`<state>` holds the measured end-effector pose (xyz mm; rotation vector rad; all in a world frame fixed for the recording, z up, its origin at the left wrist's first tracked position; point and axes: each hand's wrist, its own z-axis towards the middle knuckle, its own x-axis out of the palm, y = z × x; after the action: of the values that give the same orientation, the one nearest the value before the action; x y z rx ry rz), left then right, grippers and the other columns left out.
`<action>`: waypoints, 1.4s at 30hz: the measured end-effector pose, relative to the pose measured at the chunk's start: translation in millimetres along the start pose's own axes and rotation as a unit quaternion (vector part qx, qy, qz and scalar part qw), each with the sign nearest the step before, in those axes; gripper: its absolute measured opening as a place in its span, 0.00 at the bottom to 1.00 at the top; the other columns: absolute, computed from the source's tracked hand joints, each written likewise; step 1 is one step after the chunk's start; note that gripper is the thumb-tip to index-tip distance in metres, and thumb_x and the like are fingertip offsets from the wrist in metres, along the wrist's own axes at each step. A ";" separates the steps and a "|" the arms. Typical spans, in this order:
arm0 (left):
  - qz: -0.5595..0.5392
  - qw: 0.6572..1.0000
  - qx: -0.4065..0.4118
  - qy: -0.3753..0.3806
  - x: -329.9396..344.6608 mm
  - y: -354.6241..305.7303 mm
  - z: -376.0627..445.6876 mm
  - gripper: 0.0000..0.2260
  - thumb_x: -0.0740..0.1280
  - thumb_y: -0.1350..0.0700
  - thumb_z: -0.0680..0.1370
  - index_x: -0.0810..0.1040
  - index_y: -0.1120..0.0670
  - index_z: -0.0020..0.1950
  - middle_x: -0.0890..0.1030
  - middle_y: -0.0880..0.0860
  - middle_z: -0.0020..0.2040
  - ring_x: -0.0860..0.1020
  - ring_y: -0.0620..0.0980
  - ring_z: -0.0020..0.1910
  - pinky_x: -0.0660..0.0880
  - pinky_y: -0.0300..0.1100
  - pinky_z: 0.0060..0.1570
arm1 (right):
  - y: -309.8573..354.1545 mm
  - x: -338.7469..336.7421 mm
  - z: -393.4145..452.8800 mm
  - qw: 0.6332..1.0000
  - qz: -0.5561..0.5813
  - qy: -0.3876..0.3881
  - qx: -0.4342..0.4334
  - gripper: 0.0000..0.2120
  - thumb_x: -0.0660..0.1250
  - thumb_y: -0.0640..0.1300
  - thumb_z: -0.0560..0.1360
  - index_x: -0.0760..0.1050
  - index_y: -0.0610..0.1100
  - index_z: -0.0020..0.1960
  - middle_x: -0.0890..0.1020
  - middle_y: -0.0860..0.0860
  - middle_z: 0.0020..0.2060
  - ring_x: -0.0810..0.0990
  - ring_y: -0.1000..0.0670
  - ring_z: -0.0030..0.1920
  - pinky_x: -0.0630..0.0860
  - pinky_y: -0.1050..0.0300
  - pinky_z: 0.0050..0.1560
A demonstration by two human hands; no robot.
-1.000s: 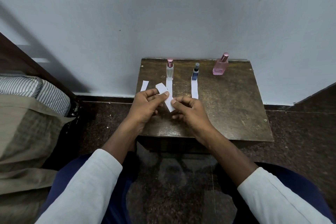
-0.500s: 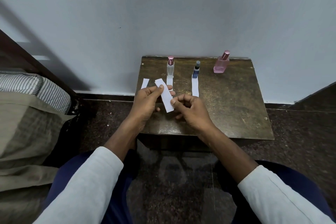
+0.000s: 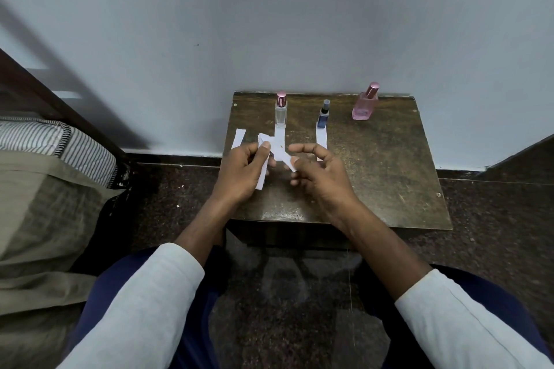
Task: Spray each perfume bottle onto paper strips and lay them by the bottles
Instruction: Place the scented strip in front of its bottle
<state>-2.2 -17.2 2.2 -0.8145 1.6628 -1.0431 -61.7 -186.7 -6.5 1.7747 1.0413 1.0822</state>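
White sleeves (image 3: 144,302) and blue-clad knees fill the bottom of the frame above a dark speckled floor (image 3: 494,219); a bed with striped bedding (image 3: 57,141) sits at centre left. Over the near part of the brown worktop (image 3: 389,177), the left hand (image 3: 242,171) pinches a paper strip (image 3: 263,171) between thumb and curled fingers. The right hand (image 3: 320,171), fingers loosely curled, nips a second strip (image 3: 283,154) at its thumb tip. Behind them, a loose strip (image 3: 239,138) lies at the worktop's left edge. Further back stand a clear bottle (image 3: 281,112) and a blue bottle (image 3: 323,115), each with a strip in front, partly hidden by the hands. A pink bottle (image 3: 365,103) stands at the right near the wall (image 3: 269,24).
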 end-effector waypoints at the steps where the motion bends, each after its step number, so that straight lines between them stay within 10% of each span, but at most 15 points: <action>1: 0.009 1.000 0.008 0.010 -0.4 -0.4 -0.6 0.19 0.61 0.47 0.89 0.84 0.52 0.45 0.84 0.42 0.35 0.80 0.40 0.34 0.75 0.37 0.39 | 2.4 -0.8 0.5 0.999 0.035 0.002 -0.001 0.08 0.69 0.31 0.80 0.84 0.38 0.56 0.87 0.46 0.41 0.82 0.52 0.37 0.82 0.60 0.40; 9: 0.065 0.993 0.043 0.084 1.3 -3.4 -5.2 0.11 0.61 0.50 0.89 0.82 0.44 0.64 0.88 0.44 0.43 0.85 0.50 0.46 0.77 0.48 0.49 | 13.0 -9.3 0.6 0.996 0.042 0.007 -0.077 0.16 0.77 0.32 0.75 0.85 0.40 0.62 0.89 0.44 0.50 0.88 0.48 0.52 0.83 0.54 0.58; 19: 0.111 0.984 0.081 0.114 7.7 -2.5 -6.2 0.16 0.57 0.49 0.90 0.84 0.48 0.54 0.79 0.45 0.33 0.73 0.41 0.32 0.67 0.37 0.35 | 9.6 -12.1 1.8 0.992 -0.049 -0.042 -0.107 0.06 0.78 0.44 0.78 0.87 0.48 0.55 0.89 0.47 0.48 0.86 0.44 0.47 0.78 0.59 0.41; 26: 0.176 0.973 0.118 0.090 5.9 -4.0 -6.3 0.16 0.62 0.45 0.88 0.81 0.41 0.42 0.83 0.36 0.38 0.79 0.36 0.40 0.68 0.33 0.39 | 6.6 -14.6 0.3 0.944 -0.279 -0.032 -0.176 0.05 0.80 0.46 0.75 0.89 0.48 0.50 0.90 0.56 0.44 0.89 0.56 0.47 0.84 0.54 0.50; 37: 0.194 0.965 0.163 0.064 5.9 -0.8 -6.0 0.20 0.64 0.51 0.88 0.76 0.38 0.36 0.80 0.33 0.35 0.78 0.34 0.38 0.65 0.27 0.39 | 6.1 -7.5 -2.9 0.910 -0.340 -0.023 -0.237 0.01 0.80 0.44 0.76 0.89 0.47 0.46 0.89 0.56 0.42 0.87 0.57 0.44 0.82 0.61 0.46; 42: 0.145 0.978 0.144 0.043 -5.5 0.2 -5.3 0.15 0.63 0.49 0.88 0.84 0.46 0.45 0.84 0.45 0.36 0.83 0.41 0.40 0.72 0.31 0.42 | 32.2 -44.9 15.0 0.869 -0.346 -0.312 -0.166 0.03 0.77 0.45 0.78 0.87 0.47 0.51 0.85 0.57 0.41 0.85 0.55 0.42 0.80 0.63 0.43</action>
<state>-5.6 -10.9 5.0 -0.3302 1.5959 -1.0908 -53.5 -242.0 5.7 1.1726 0.8898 0.1828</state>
